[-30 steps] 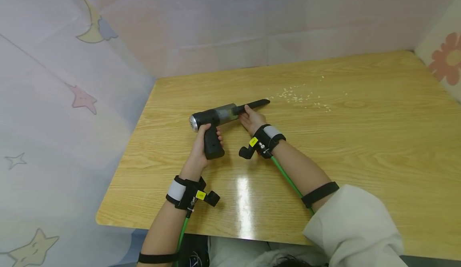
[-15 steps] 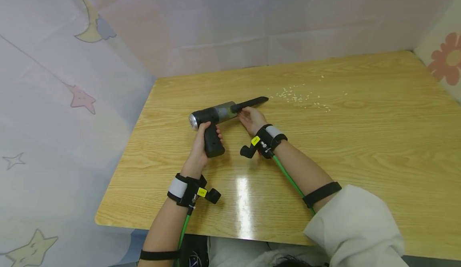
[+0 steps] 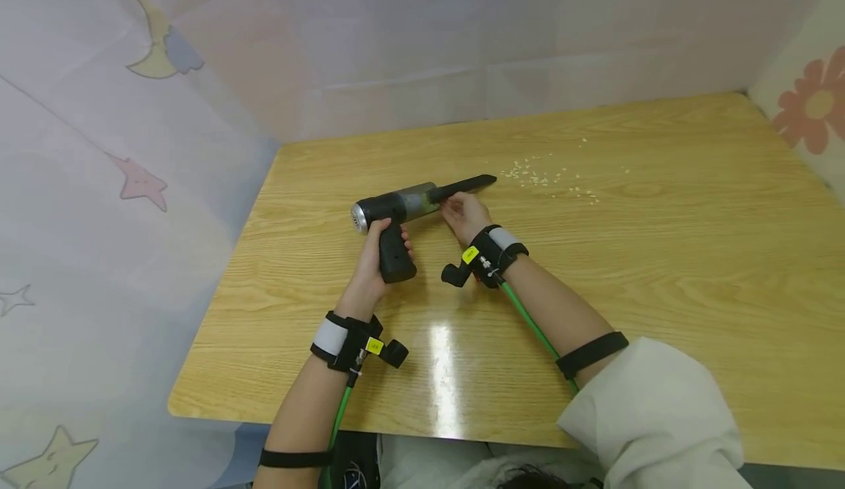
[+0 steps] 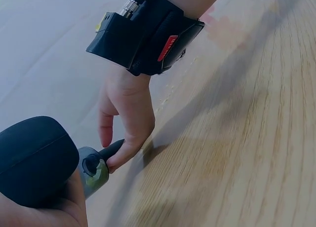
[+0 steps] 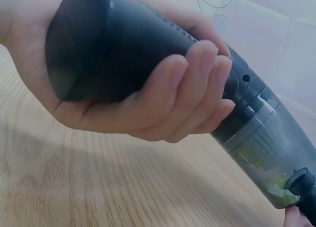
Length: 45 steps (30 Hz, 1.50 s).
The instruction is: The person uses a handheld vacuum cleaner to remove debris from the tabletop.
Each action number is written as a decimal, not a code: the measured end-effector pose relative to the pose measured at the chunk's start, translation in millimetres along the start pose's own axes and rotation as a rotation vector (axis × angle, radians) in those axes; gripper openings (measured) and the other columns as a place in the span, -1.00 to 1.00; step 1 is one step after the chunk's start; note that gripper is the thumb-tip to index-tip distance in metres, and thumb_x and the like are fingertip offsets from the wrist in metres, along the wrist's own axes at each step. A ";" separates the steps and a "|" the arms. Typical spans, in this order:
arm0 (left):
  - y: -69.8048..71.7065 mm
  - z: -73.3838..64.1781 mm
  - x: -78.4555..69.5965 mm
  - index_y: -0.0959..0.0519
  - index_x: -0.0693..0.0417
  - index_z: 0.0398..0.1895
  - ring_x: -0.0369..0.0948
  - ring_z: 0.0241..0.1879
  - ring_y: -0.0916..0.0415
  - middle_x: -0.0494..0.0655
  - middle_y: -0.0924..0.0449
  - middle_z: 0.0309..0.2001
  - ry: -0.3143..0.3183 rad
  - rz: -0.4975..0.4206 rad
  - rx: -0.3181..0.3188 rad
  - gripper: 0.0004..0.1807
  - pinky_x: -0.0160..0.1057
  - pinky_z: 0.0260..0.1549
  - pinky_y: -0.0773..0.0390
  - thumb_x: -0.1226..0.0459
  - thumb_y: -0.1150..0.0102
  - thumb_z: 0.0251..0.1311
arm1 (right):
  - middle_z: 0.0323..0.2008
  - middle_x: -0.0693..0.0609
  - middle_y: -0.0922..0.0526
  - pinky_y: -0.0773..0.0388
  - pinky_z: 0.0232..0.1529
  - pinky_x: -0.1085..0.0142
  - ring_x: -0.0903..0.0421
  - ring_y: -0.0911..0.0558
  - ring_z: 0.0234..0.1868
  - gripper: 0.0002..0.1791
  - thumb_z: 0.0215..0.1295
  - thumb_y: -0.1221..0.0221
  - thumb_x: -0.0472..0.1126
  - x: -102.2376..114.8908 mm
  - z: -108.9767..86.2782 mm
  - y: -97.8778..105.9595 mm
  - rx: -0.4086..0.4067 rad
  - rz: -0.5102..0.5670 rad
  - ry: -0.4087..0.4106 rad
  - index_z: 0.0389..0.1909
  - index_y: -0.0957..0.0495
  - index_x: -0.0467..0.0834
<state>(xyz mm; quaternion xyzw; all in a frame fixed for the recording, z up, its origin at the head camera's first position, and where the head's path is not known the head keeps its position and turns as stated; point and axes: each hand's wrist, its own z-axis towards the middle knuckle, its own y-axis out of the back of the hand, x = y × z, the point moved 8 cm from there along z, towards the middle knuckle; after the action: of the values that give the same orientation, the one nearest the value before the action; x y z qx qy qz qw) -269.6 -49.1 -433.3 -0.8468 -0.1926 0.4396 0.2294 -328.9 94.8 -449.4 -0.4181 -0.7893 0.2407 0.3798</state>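
Observation:
A black handheld vacuum cleaner with a silver rear end is held just over the table. My left hand grips its handle; the right wrist view shows that hand's fingers curled round it. At the front is a clear dust cup with yellow-green bits in it. A long, narrow black nozzle extends from the cup towards the right. My right hand pinches the nozzle near its base, and the left wrist view shows the same hand from the side. Small pale flakes lie scattered beyond the nozzle tip.
The wood-grain table ends at a pale cloth backdrop behind and at the left. Wrist straps with cameras sit on both forearms, and green cables run back along them. A light reflection shows near the front edge.
My right hand's thumb and fingers have shifted on the nozzle, slightly towards its base. The vacuum's handle end has risen slightly in view. The flakes lie as before.

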 end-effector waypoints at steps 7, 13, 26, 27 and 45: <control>-0.3 4.2 0.2 -0.32 0.05 -0.04 -0.38 -0.55 -0.40 -0.25 -0.44 -0.48 0.004 -0.028 -0.004 -0.66 -0.45 -0.45 -0.44 0.01 0.11 0.33 | 0.26 -0.08 -0.25 -0.25 0.39 0.38 0.09 -0.28 0.38 -0.51 0.39 0.14 -0.43 0.2 2.3 -2.1 0.024 -0.007 -0.013 0.33 -0.17 -0.23; -1.8 8.9 -0.4 -0.37 0.03 -0.16 -0.37 -0.55 -0.40 -0.24 -0.44 -0.48 -0.009 -0.043 -0.019 -0.71 -0.45 -0.46 -0.44 0.01 0.10 0.32 | 0.37 -0.02 -0.19 -0.18 0.41 0.41 0.14 -0.22 0.41 -0.42 0.36 0.25 -0.48 1.8 4.8 -5.7 0.083 -0.022 -0.018 0.40 -0.11 -0.17; -3.7 15.7 -1.8 -0.37 0.04 -0.10 -0.38 -0.56 -0.39 -0.25 -0.43 -0.49 -0.009 -0.051 -0.022 -0.67 -0.47 -0.51 -0.46 -0.01 0.11 0.33 | 0.45 -0.03 -0.14 -0.09 0.46 0.40 0.14 -0.11 0.49 -0.13 0.13 0.33 -0.65 4.4 49.7 -5.6 0.281 0.179 -0.033 0.48 0.01 -0.01; -3.3 16.2 -1.9 -0.37 0.04 -0.08 -0.38 -0.56 -0.39 -0.25 -0.44 -0.49 -0.010 -0.053 -0.027 -0.66 -0.46 -0.51 -0.46 -0.01 0.09 0.32 | 0.44 -0.03 -0.14 -0.10 0.46 0.39 0.14 -0.11 0.49 -0.12 0.12 0.32 -0.65 4.8 53.0 -5.3 0.288 0.176 -0.032 0.48 0.02 -0.01; -13.8 28.2 -3.6 -0.37 0.04 -0.13 -0.37 -0.52 -0.37 -0.25 -0.43 -0.48 -0.042 -0.046 -0.025 -0.68 -0.45 -0.45 -0.43 0.00 0.10 0.32 | 0.52 -0.06 0.10 0.03 0.49 0.42 0.16 0.04 0.53 -0.17 0.29 0.42 -0.59 18.8 16.3 -18.6 0.252 0.039 0.019 0.52 0.30 0.04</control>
<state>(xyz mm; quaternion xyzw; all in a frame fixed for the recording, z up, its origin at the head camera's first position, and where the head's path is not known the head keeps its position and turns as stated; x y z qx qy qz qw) -296.8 -33.5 -437.6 -0.8355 -0.2224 0.4493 0.2250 -357.7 99.7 -438.7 -0.3847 -0.7409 0.3414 0.4318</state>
